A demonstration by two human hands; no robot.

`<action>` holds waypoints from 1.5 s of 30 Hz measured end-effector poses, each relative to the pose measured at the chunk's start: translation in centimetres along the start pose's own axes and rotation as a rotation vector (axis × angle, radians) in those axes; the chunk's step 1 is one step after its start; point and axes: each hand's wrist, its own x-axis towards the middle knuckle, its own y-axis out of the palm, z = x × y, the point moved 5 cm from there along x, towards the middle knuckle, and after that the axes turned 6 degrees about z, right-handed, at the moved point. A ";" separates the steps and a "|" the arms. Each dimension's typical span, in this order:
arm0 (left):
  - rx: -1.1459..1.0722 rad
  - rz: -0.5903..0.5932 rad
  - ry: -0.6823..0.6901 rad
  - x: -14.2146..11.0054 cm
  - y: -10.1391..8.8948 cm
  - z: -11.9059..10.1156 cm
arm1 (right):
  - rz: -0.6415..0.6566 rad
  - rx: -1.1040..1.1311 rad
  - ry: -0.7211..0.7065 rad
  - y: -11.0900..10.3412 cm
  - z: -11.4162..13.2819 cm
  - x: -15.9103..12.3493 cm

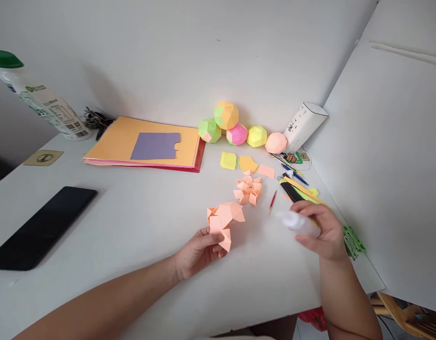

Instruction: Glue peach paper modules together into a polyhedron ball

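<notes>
- Left hand, lower centre of the frame: my grip pinches a part-assembled structure of peach folded paper, thumb on its near flap.
- Right hand, lower right: grip clamped round a small white plastic bottle, tip toward the paper but apart from it. Motion blur; can't tell whether the tip is uncapped.
- Done, as I read it: five closed, faceted paper balls along the wall, upper centre. One green with a peach patch, one orange and green resting on top, one mostly pink, one yellow, one peach.
- Part done: one, the structure in my left grip. Several faces joined, shape open, no closed ball.
- Left over: one heap of loose peach folded paper units, just beyond the held structure. Units overlap; no sure count.
- Flat paper behind the heap, three lots: yellow square notes, orange notes, peach notes.
- Singles on the white worktop: one red pen-like stick, centre right; one black phone, lower left; one notched purple sheet on an orange-topped paper stack, left of centre.
- Pens at right overlap; count uncertain.
</notes>
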 end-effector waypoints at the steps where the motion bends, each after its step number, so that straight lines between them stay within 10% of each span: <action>1: 0.004 0.003 0.000 0.0 0.0 0.0 | -0.091 0.098 0.004 -0.8 -0.4 0.0; 5: 0.023 0.013 0.014 0.0 0.0 0.0 | -0.258 0.193 0.214 -2.1 -3.1 -0.1; 12: 0.057 0.009 0.008 -0.1 0.2 0.0 | -0.071 -0.392 0.782 -0.8 -8.0 -1.1; 19: 0.085 0.014 0.014 -0.1 0.1 0.1 | 0.149 -0.918 0.787 0.1 -9.4 -1.4; 23: 0.125 0.024 0.056 0.0 0.1 0.0 | 0.068 -1.004 0.583 1.4 -8.3 -0.6; 27: 0.182 -0.015 0.070 0.0 0.2 -0.1 | -0.039 -0.841 0.331 4.5 -7.4 0.5; 45: 0.194 -0.021 0.059 0.1 0.2 -0.3 | 0.083 0.174 0.618 6.0 -8.1 0.5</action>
